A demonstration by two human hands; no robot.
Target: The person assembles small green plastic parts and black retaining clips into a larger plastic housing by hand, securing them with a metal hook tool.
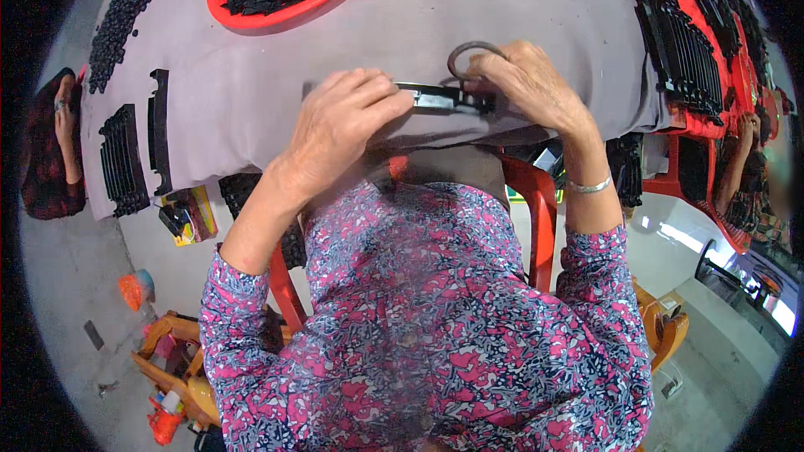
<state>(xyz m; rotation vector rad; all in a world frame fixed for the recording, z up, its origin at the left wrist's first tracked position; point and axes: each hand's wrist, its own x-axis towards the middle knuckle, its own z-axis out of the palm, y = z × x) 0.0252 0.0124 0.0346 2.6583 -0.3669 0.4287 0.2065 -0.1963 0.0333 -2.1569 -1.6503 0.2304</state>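
- I see the left hand (350, 111) clamped on the black strip (435, 98).
- The right hand (526, 84) grips a dark ring (453, 58) by the strip's right end.
- The strip lies between them, near the desk (519, 0) edge.

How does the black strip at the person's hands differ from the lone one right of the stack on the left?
The held strip lies crosswise, while the lone strip runs roughly away from the person. The left hand grips the held strip and partly hides it; the lone strip lies untouched on the cloth. The held strip shows a bright, shiny patch; the lone strip looks plain black. Both are narrow and mainly black.
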